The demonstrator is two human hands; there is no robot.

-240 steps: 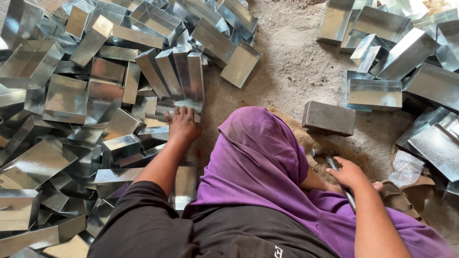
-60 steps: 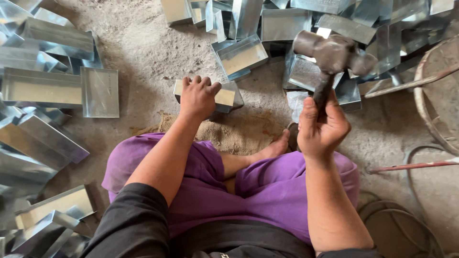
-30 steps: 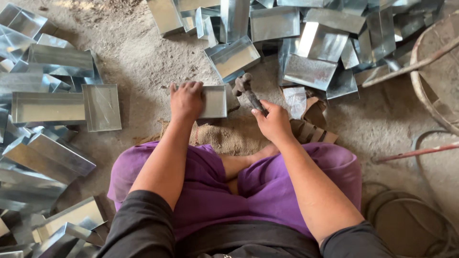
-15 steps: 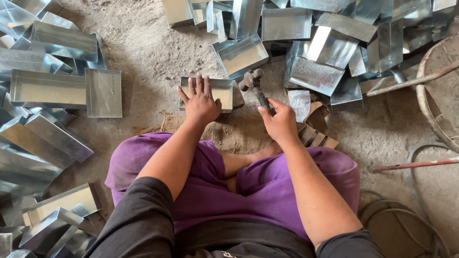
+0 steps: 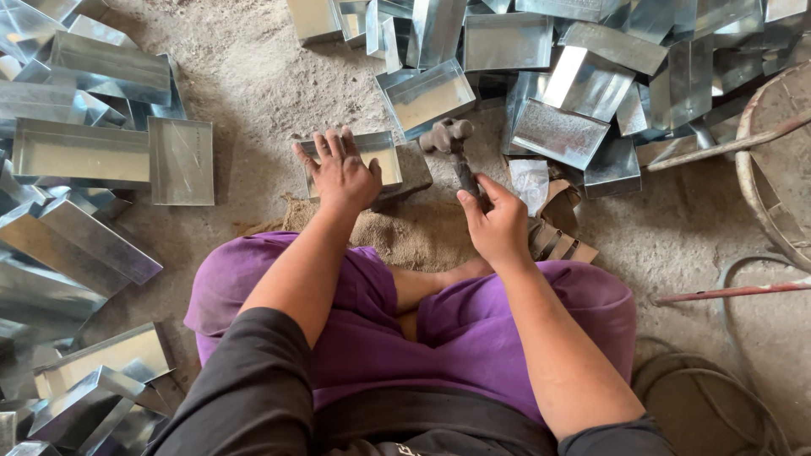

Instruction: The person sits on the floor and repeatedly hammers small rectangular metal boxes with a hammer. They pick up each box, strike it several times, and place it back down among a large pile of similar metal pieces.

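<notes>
Your left hand [image 5: 342, 173] lies flat with fingers spread on a shiny metal tray [image 5: 372, 160], which rests on a dark block [image 5: 411, 169] on the dusty floor [image 5: 262, 80] just ahead of your crossed legs. Your right hand [image 5: 497, 226] has its grip wrapped tight around the handle of a hammer [image 5: 452, 145], whose head sits just beside the tray's right end. Heaps of similar trays [image 5: 84, 152] lie left and ahead.

Shiny metal tray [image 5: 382, 160] open-side up; dark hammer [image 5: 452, 143] beside.
</notes>
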